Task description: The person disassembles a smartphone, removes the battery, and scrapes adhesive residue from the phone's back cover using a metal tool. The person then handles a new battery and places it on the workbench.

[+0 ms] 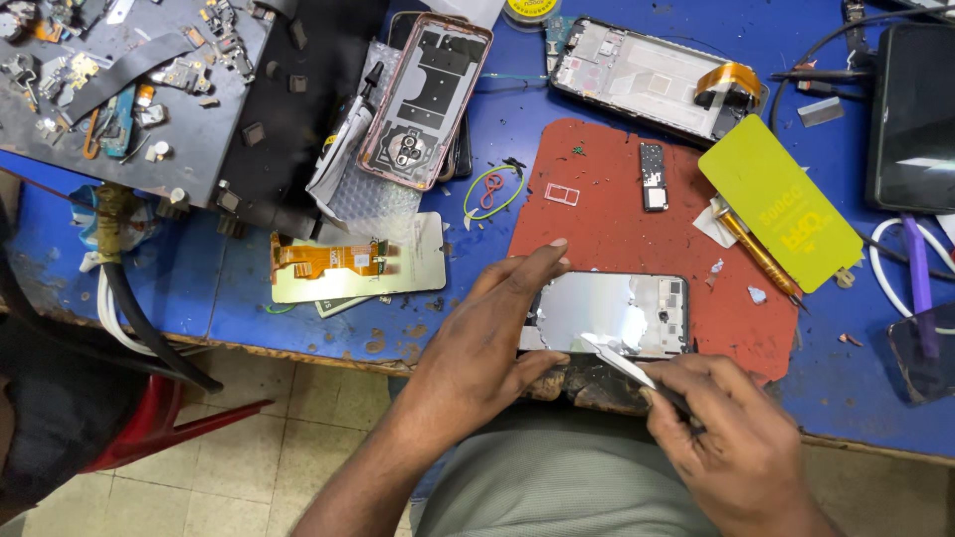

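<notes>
Now both hands work at the near edge of the blue surface [298, 308], over one red mat [617, 219]. One opened phone frame [612, 313] lies on the mat's near part, its shiny inner plate up. The left hand [487, 338] sits at the frame's nine o'clock, its grip wide: fingers along the far edge, thumb at the near edge, steadying the frame from both sides. The right hand [736, 438] is at the frame's five o'clock, its grip closed around one pair of tweezers [622, 363], whose pale tip rests on the frame's near edge.

At twelve o'clock from the frame lie one small black part [652, 177] and one small red tray [562, 194] on the mat. At two o'clock one yellow card [781, 204] lies across the mat's corner, with one brass-handled screwdriver [761, 257] just beside it. At nine o'clock, well apart, one display panel [358, 261] with an orange flex cable lies face down. At eleven o'clock one pink-rimmed back cover [426, 99] leans over a bubble-wrap piece. A second phone frame [647, 75] lies at twelve o'clock, far off. One dark tray [129, 89] of small parts fills the ten o'clock corner
</notes>
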